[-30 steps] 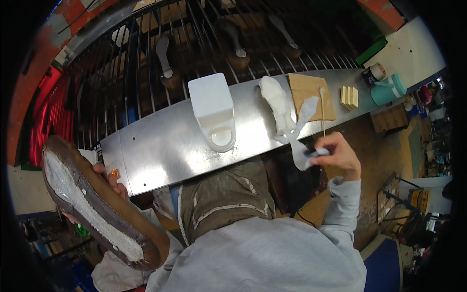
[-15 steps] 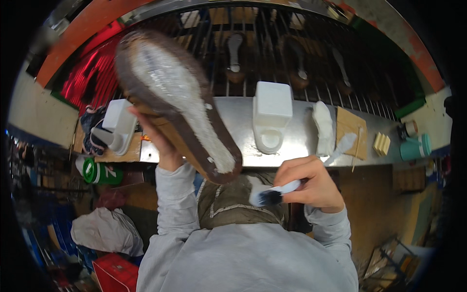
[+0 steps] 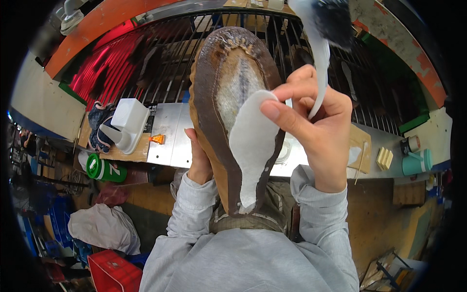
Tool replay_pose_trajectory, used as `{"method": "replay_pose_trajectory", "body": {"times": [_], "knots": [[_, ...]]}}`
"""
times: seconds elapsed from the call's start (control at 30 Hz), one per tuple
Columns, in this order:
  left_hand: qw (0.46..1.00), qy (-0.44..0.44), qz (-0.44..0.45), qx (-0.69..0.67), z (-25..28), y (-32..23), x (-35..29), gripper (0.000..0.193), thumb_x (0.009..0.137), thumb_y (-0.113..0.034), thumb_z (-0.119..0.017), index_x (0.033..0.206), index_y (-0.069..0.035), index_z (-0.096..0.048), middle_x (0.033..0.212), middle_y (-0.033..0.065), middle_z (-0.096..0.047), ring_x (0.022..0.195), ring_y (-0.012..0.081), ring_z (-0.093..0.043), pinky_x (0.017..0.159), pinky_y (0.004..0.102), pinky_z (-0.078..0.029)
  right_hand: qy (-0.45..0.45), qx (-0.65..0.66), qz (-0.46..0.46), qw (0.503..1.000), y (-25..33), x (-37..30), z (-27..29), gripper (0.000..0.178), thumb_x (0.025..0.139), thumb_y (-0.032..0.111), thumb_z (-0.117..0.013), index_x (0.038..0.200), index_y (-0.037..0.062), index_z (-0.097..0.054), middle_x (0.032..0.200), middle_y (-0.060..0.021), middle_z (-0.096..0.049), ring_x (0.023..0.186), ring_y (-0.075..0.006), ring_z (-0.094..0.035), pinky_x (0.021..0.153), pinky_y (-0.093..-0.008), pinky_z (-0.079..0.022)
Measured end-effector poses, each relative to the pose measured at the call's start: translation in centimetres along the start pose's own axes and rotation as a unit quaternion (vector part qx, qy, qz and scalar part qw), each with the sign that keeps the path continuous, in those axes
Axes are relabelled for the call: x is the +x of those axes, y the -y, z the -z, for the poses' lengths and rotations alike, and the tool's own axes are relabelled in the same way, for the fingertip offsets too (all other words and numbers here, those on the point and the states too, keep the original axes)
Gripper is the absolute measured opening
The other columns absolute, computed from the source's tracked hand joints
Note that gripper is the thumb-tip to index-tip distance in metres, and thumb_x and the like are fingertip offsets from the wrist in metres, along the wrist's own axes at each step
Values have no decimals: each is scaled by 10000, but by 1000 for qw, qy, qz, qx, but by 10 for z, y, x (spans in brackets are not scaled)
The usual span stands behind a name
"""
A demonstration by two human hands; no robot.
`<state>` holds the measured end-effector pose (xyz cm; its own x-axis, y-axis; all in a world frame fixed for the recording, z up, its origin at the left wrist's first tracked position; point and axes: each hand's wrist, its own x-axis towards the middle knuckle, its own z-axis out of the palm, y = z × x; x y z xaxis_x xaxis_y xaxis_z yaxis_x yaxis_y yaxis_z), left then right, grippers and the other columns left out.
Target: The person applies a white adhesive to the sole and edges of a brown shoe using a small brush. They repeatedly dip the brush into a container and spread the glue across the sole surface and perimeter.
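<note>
My left hand (image 3: 198,159) grips the side of a brown shoe (image 3: 232,73), held upright with its underside facing me. A dark, wet-looking border runs round the shoe's pale middle. My right hand (image 3: 318,129) pinches the rounded top of a thin white sole-shaped sheet (image 3: 254,138) between thumb and finger. The sheet's narrow end lies over the heel area, while its wide end is lifted off the forefoot. A white-handled brush (image 3: 318,53) with dark bristles is also tucked in my right hand, bristles up.
Behind the metal bench (image 3: 168,121) is a barred rack (image 3: 168,73), glowing red at left. A white dispenser (image 3: 130,121) stands at the bench's left. To the right are cardboard (image 3: 360,138), yellowish blocks (image 3: 384,158) and a teal mug (image 3: 417,162). A green container (image 3: 104,168) sits lower left.
The shoe has moved right and turned more upright. My right hand has risen to it, now pinching the white sheet as well as holding the brush, whose bristles have swung upward.
</note>
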<state>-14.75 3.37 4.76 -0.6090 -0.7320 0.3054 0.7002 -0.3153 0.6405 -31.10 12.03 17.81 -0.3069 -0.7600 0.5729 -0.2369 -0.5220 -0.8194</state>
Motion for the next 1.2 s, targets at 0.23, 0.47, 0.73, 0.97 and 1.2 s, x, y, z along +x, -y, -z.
{"method": "replay_pose_trajectory", "body": {"times": [0.23,0.47,0.73,0.97,1.2], "knots": [[983,-23,62,173,-15,3,-13,1105,828,-905,-310,1578,-98,-219,1545,150,-387,1390,308,-437,1140,468,-412,-63,-142,65,986,-15,10,4,456,716,60,-893,1108,60,-661,723,103,-385,604,1,-295,553,-179,-215],[987,-101,118,41,-1,26,-24,986,918,-823,-269,1572,-86,-233,1530,159,-402,1378,309,-458,1139,458,-413,-72,-219,27,973,-48,-10,10,934,589,251,-958,1351,59,-455,935,25,-350,757,-70,-344,634,-222,-303],[977,-200,51,-51,30,34,-34,849,970,-748,-334,1525,-106,-361,1424,131,-518,1250,259,-567,1067,405,-477,30,-165,-164,972,-73,-110,33,1064,544,461,-965,1411,82,-479,1138,-17,-422,888,-112,-430,733,-249,-369],[891,155,253,-344,89,16,-28,828,967,-578,-502,1571,-76,-239,1524,234,-358,1217,366,-541,880,458,-586,61,-584,-65,807,-111,-133,114,109,805,148,-771,910,170,-787,902,-6,-585,836,-195,-563,782,-358,-350],[813,304,355,-346,127,-7,2,954,916,-475,-673,1607,-125,-117,1570,262,-267,1346,428,-369,1077,601,-371,34,-565,-5,824,-139,-141,108,199,722,126,-819,907,192,-790,899,-4,-575,845,-192,-554,772,-369,-347]]}}
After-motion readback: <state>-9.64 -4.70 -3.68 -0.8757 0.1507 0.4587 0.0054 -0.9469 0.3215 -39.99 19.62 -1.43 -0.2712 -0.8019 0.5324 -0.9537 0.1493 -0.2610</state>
